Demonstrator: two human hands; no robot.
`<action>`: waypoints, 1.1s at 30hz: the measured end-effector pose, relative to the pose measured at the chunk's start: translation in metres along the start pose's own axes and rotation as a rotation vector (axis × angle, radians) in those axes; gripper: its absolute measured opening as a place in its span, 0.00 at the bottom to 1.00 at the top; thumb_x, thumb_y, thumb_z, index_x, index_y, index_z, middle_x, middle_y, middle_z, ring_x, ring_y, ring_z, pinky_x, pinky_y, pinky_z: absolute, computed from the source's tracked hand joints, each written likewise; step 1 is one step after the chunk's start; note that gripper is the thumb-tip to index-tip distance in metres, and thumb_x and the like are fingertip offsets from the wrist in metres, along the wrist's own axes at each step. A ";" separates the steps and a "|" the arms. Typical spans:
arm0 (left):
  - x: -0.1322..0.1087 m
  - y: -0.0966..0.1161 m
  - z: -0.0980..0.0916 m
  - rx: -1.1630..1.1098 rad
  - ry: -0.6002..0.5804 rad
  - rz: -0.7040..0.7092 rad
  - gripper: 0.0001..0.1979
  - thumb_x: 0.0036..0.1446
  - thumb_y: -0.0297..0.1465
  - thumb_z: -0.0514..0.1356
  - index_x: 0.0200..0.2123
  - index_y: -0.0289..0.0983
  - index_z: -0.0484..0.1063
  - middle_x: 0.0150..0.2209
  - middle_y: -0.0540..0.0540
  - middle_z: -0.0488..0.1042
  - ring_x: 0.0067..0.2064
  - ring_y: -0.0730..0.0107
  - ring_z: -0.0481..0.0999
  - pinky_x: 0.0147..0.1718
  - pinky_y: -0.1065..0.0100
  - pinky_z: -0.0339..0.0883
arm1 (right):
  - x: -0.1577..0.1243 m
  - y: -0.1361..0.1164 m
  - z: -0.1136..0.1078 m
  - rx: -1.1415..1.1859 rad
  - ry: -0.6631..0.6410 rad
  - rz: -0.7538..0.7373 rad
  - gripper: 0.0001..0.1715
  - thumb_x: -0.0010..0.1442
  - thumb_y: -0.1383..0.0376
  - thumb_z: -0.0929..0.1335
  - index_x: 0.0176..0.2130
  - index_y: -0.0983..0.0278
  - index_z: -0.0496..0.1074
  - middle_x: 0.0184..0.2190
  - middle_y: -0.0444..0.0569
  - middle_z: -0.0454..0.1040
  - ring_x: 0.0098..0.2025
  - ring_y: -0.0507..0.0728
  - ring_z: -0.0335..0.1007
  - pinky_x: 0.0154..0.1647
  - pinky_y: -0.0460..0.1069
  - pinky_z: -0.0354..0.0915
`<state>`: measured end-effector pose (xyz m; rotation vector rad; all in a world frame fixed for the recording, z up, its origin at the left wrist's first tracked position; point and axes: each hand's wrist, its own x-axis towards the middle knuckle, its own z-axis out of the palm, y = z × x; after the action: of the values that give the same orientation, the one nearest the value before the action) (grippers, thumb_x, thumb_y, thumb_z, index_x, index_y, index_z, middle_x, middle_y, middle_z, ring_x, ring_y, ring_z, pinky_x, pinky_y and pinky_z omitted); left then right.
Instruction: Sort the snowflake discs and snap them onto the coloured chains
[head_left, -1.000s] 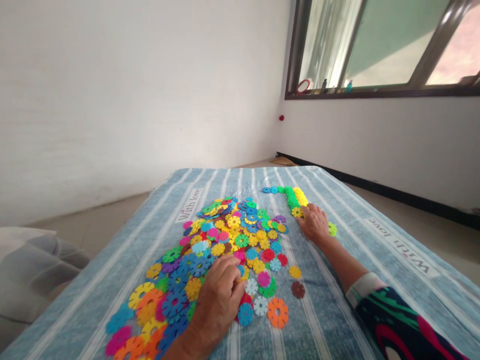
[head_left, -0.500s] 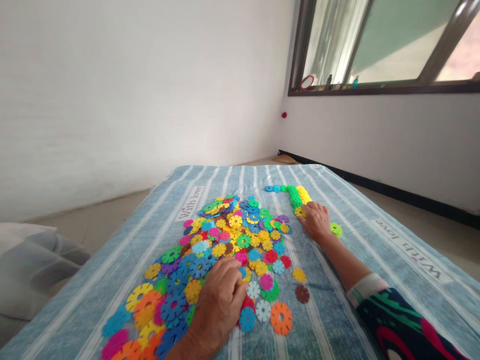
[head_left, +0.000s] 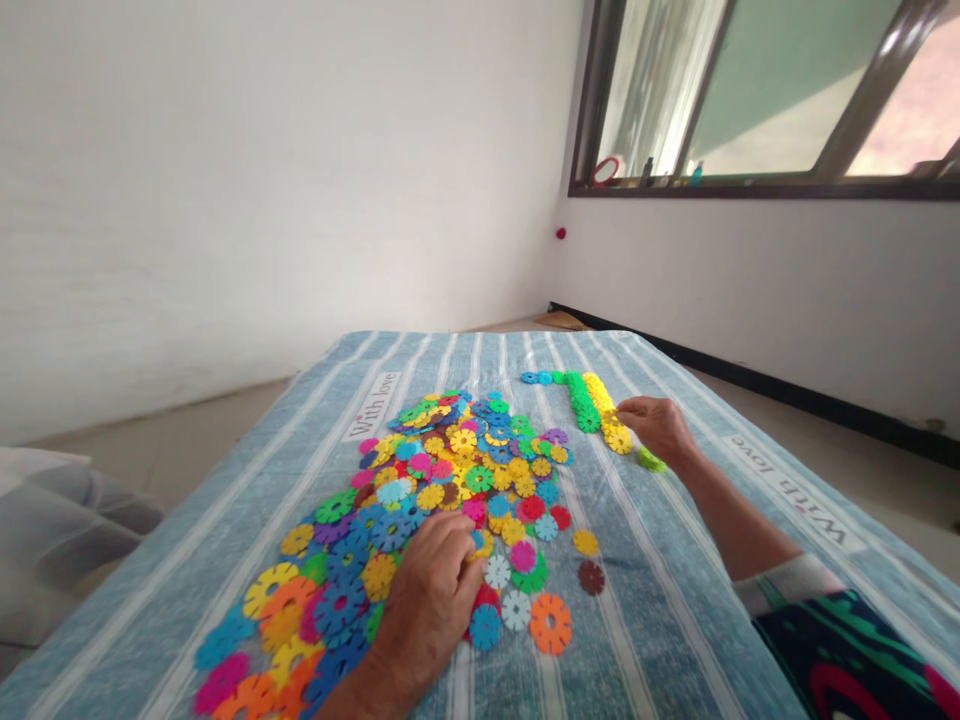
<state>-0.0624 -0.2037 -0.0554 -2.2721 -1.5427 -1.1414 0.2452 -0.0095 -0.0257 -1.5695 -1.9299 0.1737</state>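
Observation:
My left hand (head_left: 431, 585) rests on a loose pile of flower-shaped plastic discs (head_left: 478, 480) in many colours. Its fingers are bent, with the thumb apart from them and discs showing in the gap. Over to the right, my right hand (head_left: 660, 428) has thumb and fingers pinched together at the edge of a row of overlapping yellow discs (head_left: 598, 395). What the pinch holds, if anything, is too small to make out. Left of that row lies a matching row of green discs (head_left: 582, 402). A lime-green stack of discs (head_left: 651, 460) sits just below my right hand.
A short line of blue discs (head_left: 530, 378) extends left from the top of the green row. Single yellow (head_left: 585, 543), brown (head_left: 591, 577) and orange (head_left: 550, 624) discs lie right of the pile. A striped blue cloth (head_left: 660, 620) covers the table.
My right hand has shifted right and off the yellow row, uncovering its near end. The lime-green discs now look tilted on edge. My left hand stays on the pile; the view has turned slightly.

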 end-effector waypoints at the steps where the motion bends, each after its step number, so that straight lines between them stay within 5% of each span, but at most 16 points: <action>1: 0.000 0.000 0.000 0.003 0.001 0.003 0.09 0.54 0.24 0.55 0.23 0.39 0.62 0.34 0.45 0.77 0.41 0.63 0.77 0.44 0.59 0.73 | -0.001 0.004 -0.004 -0.016 -0.034 0.009 0.13 0.57 0.65 0.66 0.36 0.64 0.80 0.31 0.47 0.80 0.34 0.55 0.76 0.35 0.46 0.66; 6: 0.001 -0.001 0.000 0.018 0.002 0.020 0.10 0.54 0.23 0.55 0.23 0.39 0.61 0.32 0.45 0.76 0.39 0.64 0.76 0.42 0.61 0.73 | -0.009 0.016 -0.001 -0.106 -0.078 -0.025 0.09 0.52 0.68 0.68 0.30 0.62 0.81 0.34 0.48 0.80 0.38 0.57 0.76 0.39 0.47 0.65; 14: 0.001 -0.002 -0.002 0.023 0.007 0.043 0.10 0.54 0.23 0.55 0.23 0.39 0.62 0.33 0.45 0.77 0.40 0.65 0.77 0.42 0.62 0.73 | -0.020 0.021 0.009 -0.187 0.017 -0.007 0.15 0.57 0.68 0.66 0.43 0.65 0.78 0.43 0.56 0.77 0.45 0.62 0.73 0.42 0.51 0.64; 18: 0.001 -0.001 -0.002 -0.007 0.030 0.041 0.10 0.55 0.23 0.55 0.23 0.39 0.63 0.32 0.46 0.77 0.40 0.65 0.77 0.43 0.63 0.73 | -0.035 0.012 0.009 -0.167 0.074 -0.036 0.13 0.59 0.66 0.65 0.39 0.65 0.78 0.40 0.54 0.77 0.42 0.60 0.73 0.41 0.50 0.64; 22: 0.002 0.000 -0.003 -0.088 0.051 0.010 0.08 0.56 0.25 0.56 0.24 0.39 0.66 0.33 0.46 0.77 0.41 0.66 0.77 0.43 0.65 0.72 | -0.062 -0.019 0.016 -0.016 0.133 -0.204 0.13 0.60 0.66 0.64 0.30 0.63 0.77 0.32 0.51 0.77 0.36 0.57 0.73 0.39 0.49 0.63; 26: 0.001 0.001 -0.003 -0.187 0.043 -0.104 0.04 0.56 0.29 0.58 0.29 0.38 0.71 0.32 0.47 0.78 0.38 0.68 0.78 0.40 0.68 0.71 | -0.093 -0.066 0.024 0.178 0.015 -0.400 0.13 0.62 0.67 0.63 0.30 0.62 0.75 0.29 0.48 0.76 0.33 0.54 0.72 0.37 0.46 0.64; 33: 0.002 0.017 -0.009 -0.342 -0.108 -0.394 0.10 0.54 0.35 0.58 0.24 0.38 0.70 0.20 0.54 0.70 0.22 0.76 0.69 0.24 0.75 0.61 | -0.132 -0.126 0.035 0.436 -0.148 -0.482 0.09 0.61 0.67 0.65 0.42 0.63 0.74 0.33 0.48 0.77 0.34 0.53 0.72 0.36 0.47 0.65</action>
<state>-0.0522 -0.2149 -0.0429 -2.3279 -2.0431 -1.5042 0.1320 -0.1562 -0.0444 -0.8061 -2.1433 0.4757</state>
